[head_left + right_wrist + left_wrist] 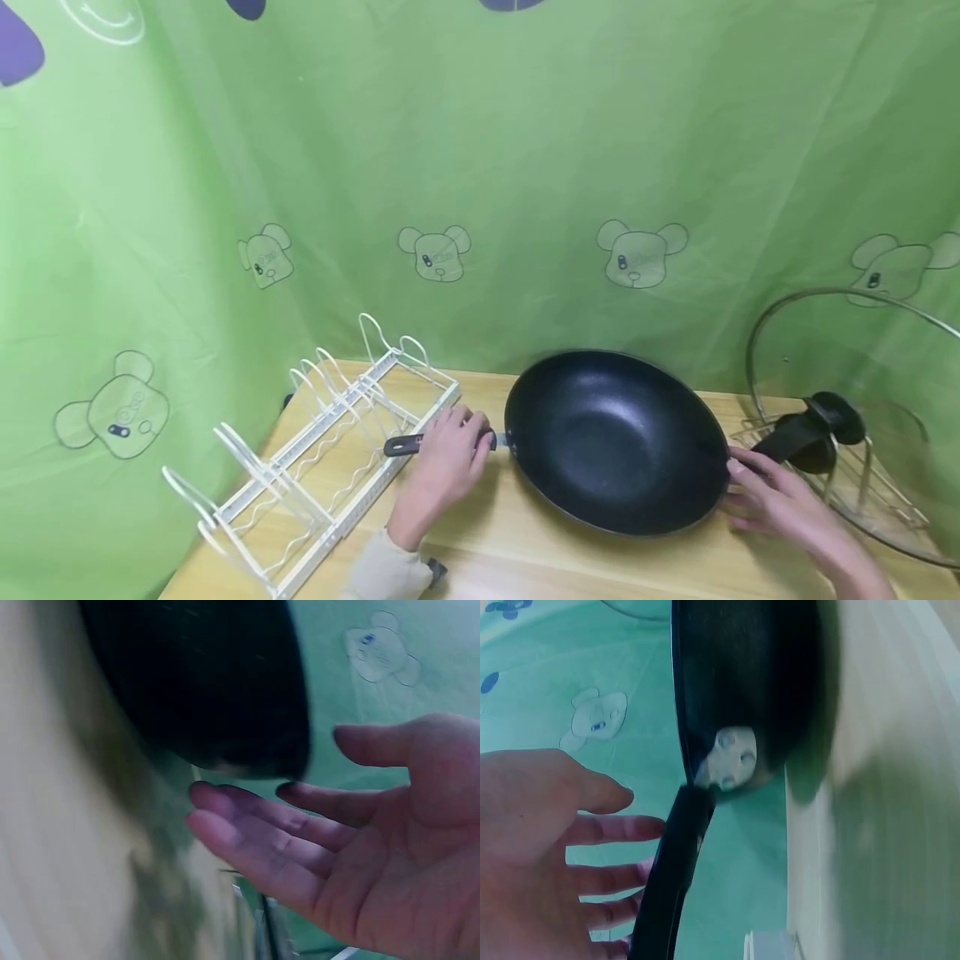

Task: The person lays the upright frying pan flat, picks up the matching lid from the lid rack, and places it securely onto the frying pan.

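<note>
A black wok (611,450) with a dark handle (402,446) sits at the middle of the wooden table. Over the handle lies my left hand (452,454). The left wrist view shows its fingers extended, fingertips right at the side of the handle (676,847), the thumb apart from it. At the opposite rim is my right hand (783,496). In the right wrist view its fingers (262,840) reach loosely to the lower edge of the wok (217,697), and the thumb stands away from the rim.
A white wire rack (330,458) with upright loops stands left of the handle. On the right a glass lid (780,342) with a black knob (832,417) leans in another wire rack (892,487). A green printed curtain (525,167) hangs behind the table (525,558).
</note>
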The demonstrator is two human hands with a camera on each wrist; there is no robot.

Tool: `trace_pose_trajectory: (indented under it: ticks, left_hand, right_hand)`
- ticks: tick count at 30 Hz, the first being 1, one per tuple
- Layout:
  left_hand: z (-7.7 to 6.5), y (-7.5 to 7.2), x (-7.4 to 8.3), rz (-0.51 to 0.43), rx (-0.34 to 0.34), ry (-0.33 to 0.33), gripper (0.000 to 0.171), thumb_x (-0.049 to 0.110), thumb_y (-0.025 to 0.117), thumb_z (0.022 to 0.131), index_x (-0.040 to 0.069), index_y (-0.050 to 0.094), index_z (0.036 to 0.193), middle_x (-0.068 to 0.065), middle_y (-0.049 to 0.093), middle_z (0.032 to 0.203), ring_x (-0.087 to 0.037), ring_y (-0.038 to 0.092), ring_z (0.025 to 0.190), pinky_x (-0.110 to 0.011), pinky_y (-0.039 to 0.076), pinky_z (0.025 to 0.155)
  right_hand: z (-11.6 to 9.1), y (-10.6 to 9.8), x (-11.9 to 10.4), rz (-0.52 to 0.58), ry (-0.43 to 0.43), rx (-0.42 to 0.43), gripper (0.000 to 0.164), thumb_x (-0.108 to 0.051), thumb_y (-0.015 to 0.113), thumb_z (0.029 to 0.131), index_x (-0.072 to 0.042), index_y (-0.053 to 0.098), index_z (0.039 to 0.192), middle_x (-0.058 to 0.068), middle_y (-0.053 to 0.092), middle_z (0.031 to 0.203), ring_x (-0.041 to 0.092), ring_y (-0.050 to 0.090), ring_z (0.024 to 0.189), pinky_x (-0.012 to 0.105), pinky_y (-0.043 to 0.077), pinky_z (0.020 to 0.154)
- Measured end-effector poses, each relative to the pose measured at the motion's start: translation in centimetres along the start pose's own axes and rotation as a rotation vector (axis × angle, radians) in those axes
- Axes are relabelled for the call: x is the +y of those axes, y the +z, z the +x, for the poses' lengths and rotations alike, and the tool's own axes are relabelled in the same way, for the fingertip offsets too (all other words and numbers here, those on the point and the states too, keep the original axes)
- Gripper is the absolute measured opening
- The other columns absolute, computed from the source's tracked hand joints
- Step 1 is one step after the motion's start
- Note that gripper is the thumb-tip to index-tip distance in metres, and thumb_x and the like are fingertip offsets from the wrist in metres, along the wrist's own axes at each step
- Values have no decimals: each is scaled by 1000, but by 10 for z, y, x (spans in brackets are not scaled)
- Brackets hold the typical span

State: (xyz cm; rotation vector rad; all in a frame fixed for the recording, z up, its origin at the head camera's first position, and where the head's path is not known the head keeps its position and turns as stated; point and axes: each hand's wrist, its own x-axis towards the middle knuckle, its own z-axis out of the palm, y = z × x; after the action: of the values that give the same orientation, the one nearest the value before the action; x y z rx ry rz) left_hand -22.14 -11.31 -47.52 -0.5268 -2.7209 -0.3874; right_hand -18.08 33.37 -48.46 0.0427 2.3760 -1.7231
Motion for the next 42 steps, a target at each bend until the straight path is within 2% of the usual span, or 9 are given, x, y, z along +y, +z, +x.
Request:
trace_pose_trajectory:
  ticks: [6, 9, 14, 16, 20, 24, 26, 32, 42]
  left_hand:
    - [8, 0, 21, -75, -9, 50, 20, 29, 58, 104, 17, 67, 117, -3, 64, 117, -24, 58, 111, -44, 48, 94]
    - [13, 0, 31, -126, -11, 84, 20, 28, 57, 105, 17, 67, 118, -1, 64, 116, -21, 59, 109, -41, 49, 94]
    - [30, 0, 54, -225, -39, 161, 22, 27, 56, 105, 16, 66, 122, 2, 64, 117, -16, 59, 110, -33, 48, 100]
    - [39, 0, 65, -250, -65, 188, 24, 27, 56, 106, 16, 66, 124, 2, 65, 120, -16, 59, 112, -30, 47, 101]
    - [58, 2, 85, -281, -116, 228, 27, 26, 56, 106, 16, 65, 129, 2, 65, 124, -13, 59, 117, -24, 46, 103]
    - [76, 7, 102, -317, -163, 261, 28, 27, 56, 106, 16, 65, 130, 4, 64, 127, -9, 58, 120, -20, 43, 104]
    - [84, 10, 110, -349, -189, 277, 27, 25, 56, 106, 16, 65, 130, 3, 65, 127, -8, 59, 118, -18, 43, 102]
    - [108, 18, 133, -477, -269, 291, 28, 20, 58, 105, 14, 64, 131, 5, 66, 121, 0, 60, 106, -8, 43, 89]
    - [139, 45, 176, -522, -346, 301, 28, 22, 59, 104, 19, 65, 132, 14, 68, 119, 10, 56, 105, -3, 37, 88]
  right_hand:
    - [-16, -31, 4, -84, -64, -32, 25, -22, 42, 113, -41, 47, 128, -1, 75, 113, 7, 72, 94, 34, 61, 75]
    - [-21, -41, 4, -150, -67, -9, 23, -23, 43, 112, -27, 57, 130, -12, 74, 108, 3, 71, 92, 34, 61, 74]
    - [-25, -50, 0, -282, -63, 76, 45, -26, 44, 112, 14, 49, 133, 18, 73, 113, 1, 69, 86, 36, 61, 70]
    - [-25, -53, -1, -339, -63, 121, 49, -29, 47, 111, 15, 48, 133, 32, 67, 117, -1, 67, 82, 35, 61, 68]
    - [-25, -56, -1, -362, -86, 176, 37, -28, 53, 109, 2, 58, 129, 31, 69, 113, -2, 66, 79, 32, 60, 66]
    - [-22, -55, 0, -316, -103, 167, 33, -28, 55, 108, -7, 60, 133, 0, 77, 105, -6, 65, 84, 30, 60, 68]
    - [-21, -55, 1, -328, -113, 159, 44, -28, 55, 108, -1, 52, 143, -1, 76, 108, -6, 65, 85, 30, 60, 69]
    - [-16, -50, 6, -363, -129, 139, 65, -25, 53, 109, 19, 26, 148, 42, 56, 128, -13, 59, 87, 21, 56, 71]
    - [-12, -48, 10, -271, -144, 66, 70, -23, 46, 111, 19, 8, 152, 51, 23, 145, -23, 46, 95, 11, 51, 76]
